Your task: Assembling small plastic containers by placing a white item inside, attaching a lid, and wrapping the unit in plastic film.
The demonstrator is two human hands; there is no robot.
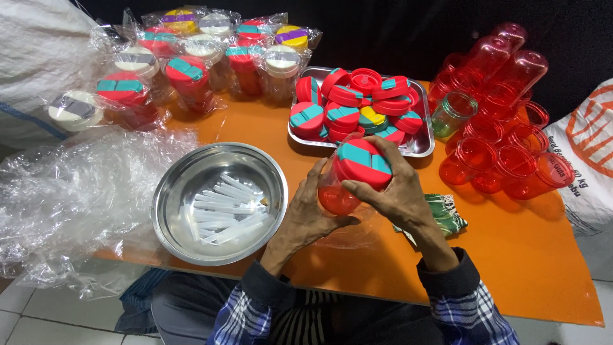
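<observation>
Head view — metal tray holds lids, bowl clear sticks.

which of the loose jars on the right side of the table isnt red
The small clear greenish plastic jar, just right of the metal tray of lids. Every other lidless jar in that pile is translucent red; this one alone is clear green-tinted.

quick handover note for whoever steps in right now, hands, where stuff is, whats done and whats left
Left hand: grip around the body of a red jar.
Right hand: on the jar's red and teal lid; seating unclear.
Steel tray: loose lids.
Steel bowl: clear plastic sticks.
Done: wrapped, lidded jars at the far left of the orange table.
Left: open red jars at the right, one clear jar among them.
</observation>
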